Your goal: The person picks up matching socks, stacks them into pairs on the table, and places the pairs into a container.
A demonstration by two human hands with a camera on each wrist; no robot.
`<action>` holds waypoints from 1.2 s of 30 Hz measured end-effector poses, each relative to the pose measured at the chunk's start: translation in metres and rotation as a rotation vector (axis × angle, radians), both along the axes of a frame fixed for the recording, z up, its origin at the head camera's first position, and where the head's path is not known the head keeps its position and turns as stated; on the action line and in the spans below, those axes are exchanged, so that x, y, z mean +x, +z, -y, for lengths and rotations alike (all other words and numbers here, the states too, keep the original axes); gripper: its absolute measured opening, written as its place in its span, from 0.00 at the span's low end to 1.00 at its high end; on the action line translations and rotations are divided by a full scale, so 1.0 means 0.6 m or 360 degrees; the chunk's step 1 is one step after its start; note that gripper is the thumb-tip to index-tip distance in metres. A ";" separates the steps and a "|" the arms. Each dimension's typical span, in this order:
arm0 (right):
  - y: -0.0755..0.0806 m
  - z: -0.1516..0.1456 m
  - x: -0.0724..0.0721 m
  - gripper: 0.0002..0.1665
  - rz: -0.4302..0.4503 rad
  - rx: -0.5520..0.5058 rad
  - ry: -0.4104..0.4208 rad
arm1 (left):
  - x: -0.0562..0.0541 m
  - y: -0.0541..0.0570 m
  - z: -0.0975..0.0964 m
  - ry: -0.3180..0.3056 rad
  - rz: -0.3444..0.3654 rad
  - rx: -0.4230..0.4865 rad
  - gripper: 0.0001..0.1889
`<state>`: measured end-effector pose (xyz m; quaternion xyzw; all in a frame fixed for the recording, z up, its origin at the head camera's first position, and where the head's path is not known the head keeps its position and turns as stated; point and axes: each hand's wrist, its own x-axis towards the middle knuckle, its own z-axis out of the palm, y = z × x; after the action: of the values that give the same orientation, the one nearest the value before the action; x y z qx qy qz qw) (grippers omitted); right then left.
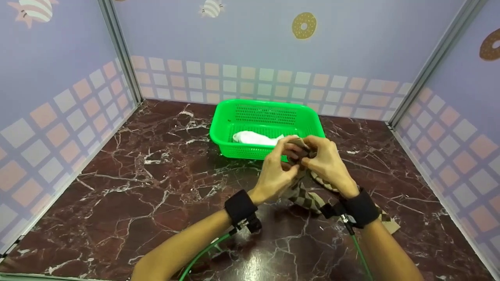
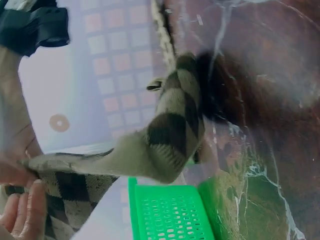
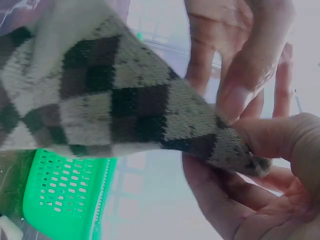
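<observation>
A brown-and-beige checkered sock (image 1: 302, 197) hangs from both hands in front of the basket. My left hand (image 1: 273, 173) holds its upper end with curled fingers, and my right hand (image 1: 330, 162) pinches the same end beside it. Close up in the right wrist view, the checkered knit (image 3: 140, 110) narrows to the thumb and fingers of the right hand (image 3: 280, 185). The left wrist view shows the sock's bent heel (image 2: 167, 145) hanging down. Another checkered piece (image 1: 390, 224) lies on the table, partly hidden by the right wrist.
A green perforated basket (image 1: 265, 105) stands just beyond the hands, with a white cloth bundle (image 1: 254, 137) inside. Dark red marbled tabletop (image 1: 156, 187) spreads around it, bounded by patterned panels (image 1: 250, 47) behind and at both sides. Green cables (image 1: 203, 253) trail from the wrist cameras.
</observation>
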<state>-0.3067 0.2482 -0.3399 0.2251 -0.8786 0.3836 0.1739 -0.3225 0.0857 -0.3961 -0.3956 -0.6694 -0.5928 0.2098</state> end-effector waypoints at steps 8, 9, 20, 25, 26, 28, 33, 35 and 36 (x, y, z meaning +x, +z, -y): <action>0.019 0.010 0.013 0.16 -0.0159 -0.0156 -0.0093 | -0.030 -0.030 0.031 0.0226 0.0155 0.0182 0.25; 0.022 0.012 0.015 0.16 -0.0192 -0.0168 -0.0100 | -0.012 -0.010 0.042 0.0237 0.0223 0.0173 0.24; 0.061 0.033 0.045 0.21 -0.0531 -0.0234 -0.0010 | -0.003 -0.045 0.085 -0.0068 0.1308 -0.0159 0.26; 0.079 0.041 0.064 0.27 -0.0601 -0.0372 0.0121 | 0.001 -0.052 0.080 -0.0241 0.1552 -0.0206 0.28; 0.084 0.043 0.067 0.29 -0.0613 -0.0407 0.0148 | 0.000 -0.054 0.078 -0.0269 0.1591 -0.0230 0.28; 0.085 0.045 0.070 0.31 -0.0640 -0.0455 0.0185 | -0.004 -0.068 0.072 -0.0382 0.1663 -0.0231 0.28; 0.094 0.047 0.084 0.31 -0.0707 -0.0489 0.0195 | 0.001 -0.082 0.083 -0.0760 0.1803 -0.0177 0.27; 0.094 0.041 0.087 0.30 -0.0704 -0.0522 0.0179 | 0.007 -0.083 0.096 -0.0850 0.1817 -0.0165 0.25; 0.094 0.037 0.088 0.29 -0.0698 -0.0538 0.0161 | 0.009 -0.083 0.104 -0.0878 0.1802 -0.0158 0.23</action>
<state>-0.2540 0.2259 -0.2835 0.3142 -0.7312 0.4751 0.3754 -0.3169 0.0231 -0.4461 -0.1879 -0.5768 -0.7107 -0.3561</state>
